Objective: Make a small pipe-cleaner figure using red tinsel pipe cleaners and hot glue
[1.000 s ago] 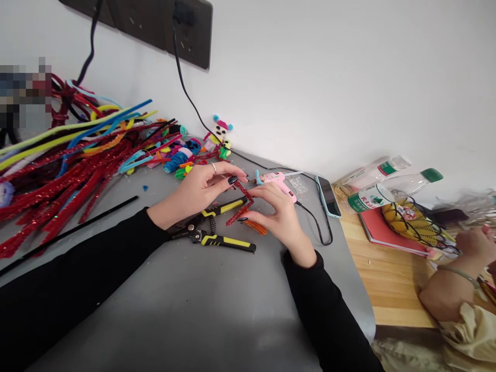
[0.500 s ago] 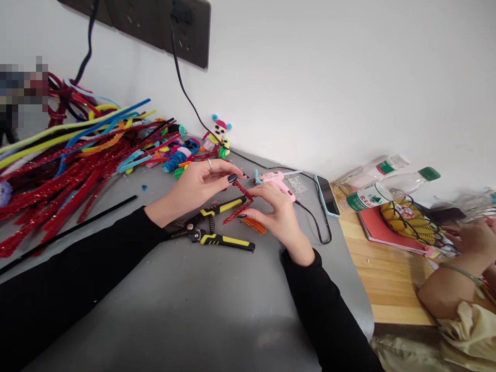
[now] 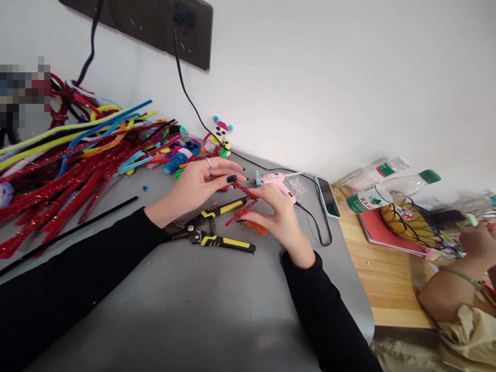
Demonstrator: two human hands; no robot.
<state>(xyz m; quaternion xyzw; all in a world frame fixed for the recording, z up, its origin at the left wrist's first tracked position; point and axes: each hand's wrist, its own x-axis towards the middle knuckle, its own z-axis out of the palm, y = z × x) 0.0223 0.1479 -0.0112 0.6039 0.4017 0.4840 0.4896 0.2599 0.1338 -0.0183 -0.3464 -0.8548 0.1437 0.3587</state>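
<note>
Head view: red tinsel stem (image 3: 245, 190) forms a rightward-pointing V.

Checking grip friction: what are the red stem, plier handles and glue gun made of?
Red stem: glittery tinsel, perhaps wire-cored; it's sharply bent.
Plier handles: plastic or rubber, by their dull black and yellow panels.
Glue gun: likely hard plastic; smooth, pink, moulded look.

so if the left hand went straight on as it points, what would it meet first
Beyond the red glittery stem beside it, the left hand would likely meet the pink glue gun, though it may pass above; depth is unclear.
</note>
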